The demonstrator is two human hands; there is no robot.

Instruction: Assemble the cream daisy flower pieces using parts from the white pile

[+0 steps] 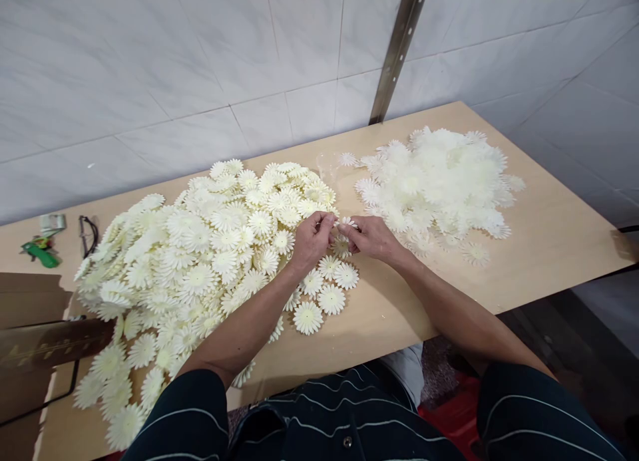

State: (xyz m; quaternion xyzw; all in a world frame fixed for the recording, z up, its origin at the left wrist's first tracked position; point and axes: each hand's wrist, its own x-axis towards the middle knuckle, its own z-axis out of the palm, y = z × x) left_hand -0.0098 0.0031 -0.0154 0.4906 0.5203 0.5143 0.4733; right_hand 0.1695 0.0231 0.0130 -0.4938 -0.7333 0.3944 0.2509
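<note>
Both hands meet over the middle of the table, between two heaps of flower pieces. My right hand (373,237) pinches a small white artificial flower piece (348,222) between thumb and fingers. My left hand (313,236) is closed, its fingertips pressed together at the left edge of that same piece; what exactly they grip is too small to make out. Close below the hands lie several loose cream flower pieces (331,299). To the left spreads a large heap of cream daisy-shaped flower pieces (200,275). At the right is a heap of paler, translucent flower pieces (444,175).
The wooden table (554,228) stands against a tiled wall (190,55) with a metal upright (399,48). Far left lie a green-handled tool (40,253), a small pale box (52,223) and dark glasses (88,236). A cardboard box (30,301) sits at the left edge.
</note>
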